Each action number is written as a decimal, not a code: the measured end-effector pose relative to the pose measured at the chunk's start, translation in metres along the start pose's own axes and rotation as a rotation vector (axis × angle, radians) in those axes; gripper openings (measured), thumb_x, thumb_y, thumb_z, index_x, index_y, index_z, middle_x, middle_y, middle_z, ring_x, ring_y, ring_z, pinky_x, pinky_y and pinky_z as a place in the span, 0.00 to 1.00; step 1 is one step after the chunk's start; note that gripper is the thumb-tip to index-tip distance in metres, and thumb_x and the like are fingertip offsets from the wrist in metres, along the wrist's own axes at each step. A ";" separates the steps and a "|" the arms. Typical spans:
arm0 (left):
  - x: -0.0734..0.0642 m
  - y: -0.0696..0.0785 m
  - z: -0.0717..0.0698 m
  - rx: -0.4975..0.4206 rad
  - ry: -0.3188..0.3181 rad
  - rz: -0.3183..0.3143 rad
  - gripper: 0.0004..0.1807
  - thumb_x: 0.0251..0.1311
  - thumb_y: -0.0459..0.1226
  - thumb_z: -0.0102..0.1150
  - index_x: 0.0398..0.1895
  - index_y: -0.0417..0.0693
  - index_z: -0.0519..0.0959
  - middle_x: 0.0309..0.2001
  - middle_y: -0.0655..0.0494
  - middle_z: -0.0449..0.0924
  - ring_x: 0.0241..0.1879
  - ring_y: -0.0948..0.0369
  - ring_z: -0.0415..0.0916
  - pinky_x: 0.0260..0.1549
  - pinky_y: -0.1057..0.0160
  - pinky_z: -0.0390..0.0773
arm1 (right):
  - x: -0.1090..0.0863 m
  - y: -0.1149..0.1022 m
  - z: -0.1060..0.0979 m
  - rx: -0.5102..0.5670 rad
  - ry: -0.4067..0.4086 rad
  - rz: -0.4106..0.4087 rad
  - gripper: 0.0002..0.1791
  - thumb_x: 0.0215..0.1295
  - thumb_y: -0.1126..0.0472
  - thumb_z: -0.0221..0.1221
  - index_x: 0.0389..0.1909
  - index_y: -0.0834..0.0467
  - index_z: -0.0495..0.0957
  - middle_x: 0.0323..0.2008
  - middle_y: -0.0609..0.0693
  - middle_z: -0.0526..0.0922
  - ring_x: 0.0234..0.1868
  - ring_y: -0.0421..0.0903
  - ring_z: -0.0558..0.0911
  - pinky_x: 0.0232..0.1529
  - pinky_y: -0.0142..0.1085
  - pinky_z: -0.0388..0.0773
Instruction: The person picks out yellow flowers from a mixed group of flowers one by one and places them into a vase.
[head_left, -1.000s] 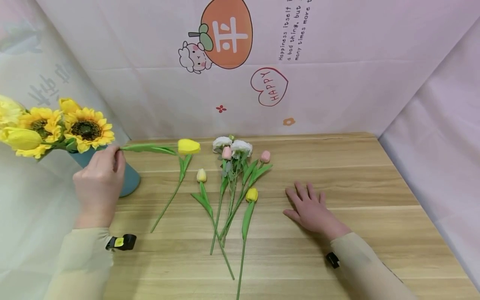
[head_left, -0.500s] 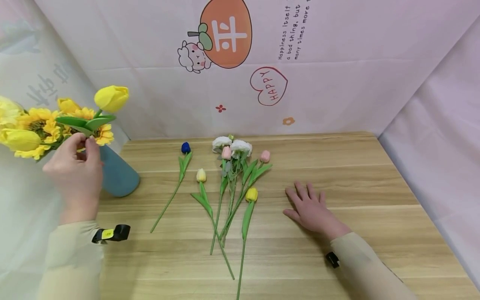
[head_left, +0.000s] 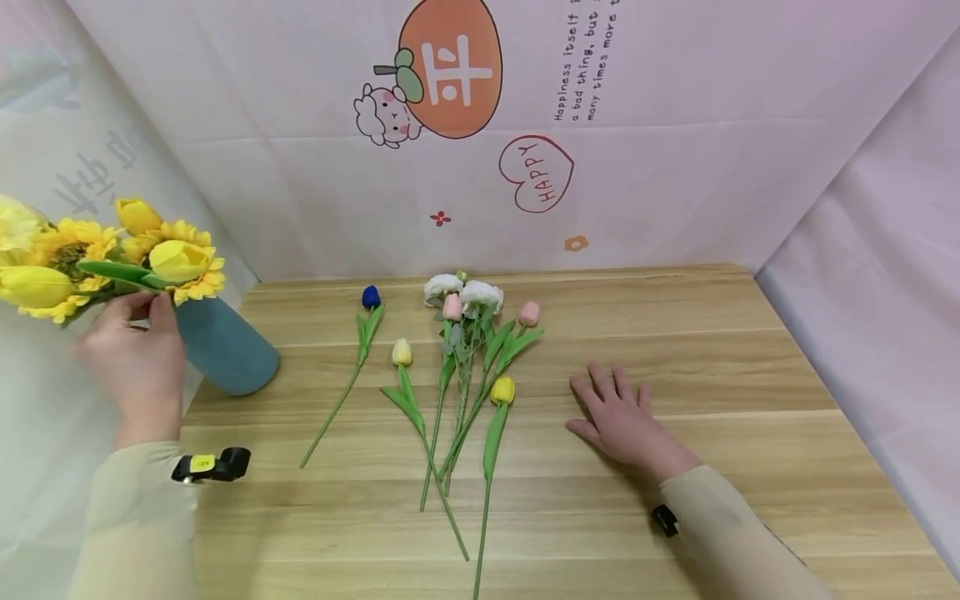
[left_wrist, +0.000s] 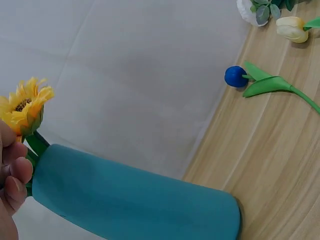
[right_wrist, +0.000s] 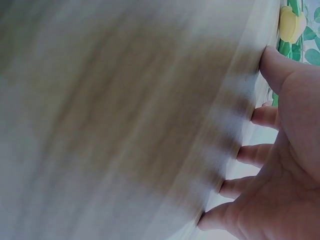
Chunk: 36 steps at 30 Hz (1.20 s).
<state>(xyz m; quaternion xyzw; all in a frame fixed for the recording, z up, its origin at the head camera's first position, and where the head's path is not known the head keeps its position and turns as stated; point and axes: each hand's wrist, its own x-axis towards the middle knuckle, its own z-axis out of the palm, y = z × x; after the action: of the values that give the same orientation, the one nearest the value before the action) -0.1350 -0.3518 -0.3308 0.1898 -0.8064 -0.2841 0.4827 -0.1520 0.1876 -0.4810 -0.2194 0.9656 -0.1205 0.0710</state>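
At the left, my left hand (head_left: 138, 358) pinches a yellow tulip (head_left: 180, 261) just below its green leaves, at the mouth of a blue vase (head_left: 232, 346). The vase holds sunflowers (head_left: 71, 250) and other yellow blooms; the held tulip's lower stem is hidden by the hand and vase. In the left wrist view, the curled fingers (left_wrist: 17, 177) are beside the vase rim, close to a sunflower (left_wrist: 25, 105). My right hand (head_left: 618, 425) rests on the table with its fingers spread, holding nothing; its fingertips touch the wood in the right wrist view.
A blue tulip (head_left: 371, 297) lies right of the vase. Mid-table lie a cream tulip (head_left: 402, 352), white flowers (head_left: 482, 296), pink tulips (head_left: 529, 314) and a small yellow tulip (head_left: 503, 390), some stems crossing. A printed cloth (head_left: 315, 183) hangs behind the wooden table (head_left: 712, 350).
My left hand has carried the yellow tulip left to the vase, turned it upright, then lowered it among the blooms. The blue tulip behind it came into view. My right hand has stayed still.
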 end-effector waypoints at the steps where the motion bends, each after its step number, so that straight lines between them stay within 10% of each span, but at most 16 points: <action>1: 0.001 -0.002 0.000 0.018 0.001 0.008 0.13 0.68 0.36 0.58 0.42 0.33 0.88 0.32 0.61 0.82 0.29 0.89 0.63 0.34 0.81 0.63 | 0.000 0.000 0.000 0.001 0.000 0.000 0.37 0.75 0.43 0.56 0.76 0.58 0.62 0.77 0.70 0.55 0.74 0.79 0.51 0.61 0.82 0.49; 6: 0.004 -0.009 0.001 0.098 -0.007 -0.010 0.13 0.65 0.31 0.53 0.35 0.27 0.84 0.26 0.52 0.80 0.24 0.86 0.57 0.32 0.76 0.62 | 0.000 0.000 0.001 -0.003 -0.001 0.001 0.37 0.75 0.42 0.56 0.76 0.58 0.62 0.77 0.69 0.54 0.75 0.79 0.51 0.61 0.82 0.49; 9: 0.002 -0.013 0.003 0.079 -0.034 -0.079 0.13 0.65 0.30 0.52 0.38 0.28 0.83 0.31 0.45 0.83 0.29 0.70 0.70 0.41 0.65 0.71 | 0.001 0.001 0.002 -0.001 -0.003 0.004 0.37 0.75 0.42 0.56 0.77 0.58 0.62 0.77 0.69 0.54 0.75 0.79 0.51 0.62 0.82 0.49; 12: -0.004 -0.017 0.005 0.089 -0.110 -0.234 0.16 0.69 0.36 0.51 0.51 0.37 0.83 0.36 0.54 0.82 0.35 0.67 0.70 0.52 0.59 0.71 | 0.001 0.001 0.002 -0.001 -0.001 0.005 0.37 0.75 0.42 0.56 0.77 0.57 0.62 0.77 0.69 0.54 0.75 0.79 0.51 0.62 0.82 0.48; 17: -0.027 -0.022 0.007 0.045 -0.204 -0.376 0.17 0.72 0.44 0.51 0.58 0.48 0.75 0.34 0.71 0.71 0.22 0.80 0.66 0.32 0.76 0.71 | 0.000 0.000 0.001 0.000 0.002 0.002 0.37 0.75 0.42 0.56 0.77 0.57 0.62 0.77 0.69 0.54 0.75 0.79 0.51 0.62 0.82 0.48; 25: -0.087 -0.013 0.025 0.163 -0.482 -0.079 0.17 0.74 0.41 0.51 0.53 0.38 0.79 0.43 0.38 0.86 0.33 0.44 0.81 0.29 0.50 0.75 | 0.000 0.001 0.002 -0.004 0.009 0.002 0.37 0.75 0.43 0.56 0.77 0.57 0.62 0.77 0.69 0.55 0.75 0.79 0.51 0.62 0.82 0.49; 31: -0.136 0.007 0.042 0.227 -0.876 0.096 0.14 0.73 0.43 0.54 0.42 0.41 0.84 0.30 0.47 0.85 0.22 0.55 0.78 0.21 0.54 0.76 | 0.001 0.002 0.002 -0.007 0.009 0.005 0.38 0.75 0.42 0.56 0.77 0.57 0.62 0.77 0.69 0.55 0.75 0.79 0.51 0.62 0.82 0.48; 36: -0.176 0.025 0.052 0.249 -1.131 0.090 0.16 0.70 0.49 0.58 0.29 0.49 0.82 0.19 0.58 0.76 0.18 0.61 0.69 0.17 0.61 0.68 | 0.001 0.001 0.002 -0.004 0.007 0.009 0.38 0.75 0.41 0.56 0.77 0.57 0.62 0.77 0.69 0.54 0.75 0.78 0.51 0.62 0.81 0.48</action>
<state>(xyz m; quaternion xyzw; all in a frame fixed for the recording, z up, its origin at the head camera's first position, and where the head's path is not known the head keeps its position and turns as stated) -0.1009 -0.2161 -0.4522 0.0296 -0.9735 -0.2235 -0.0375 -0.1527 0.1878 -0.4835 -0.2147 0.9670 -0.1189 0.0679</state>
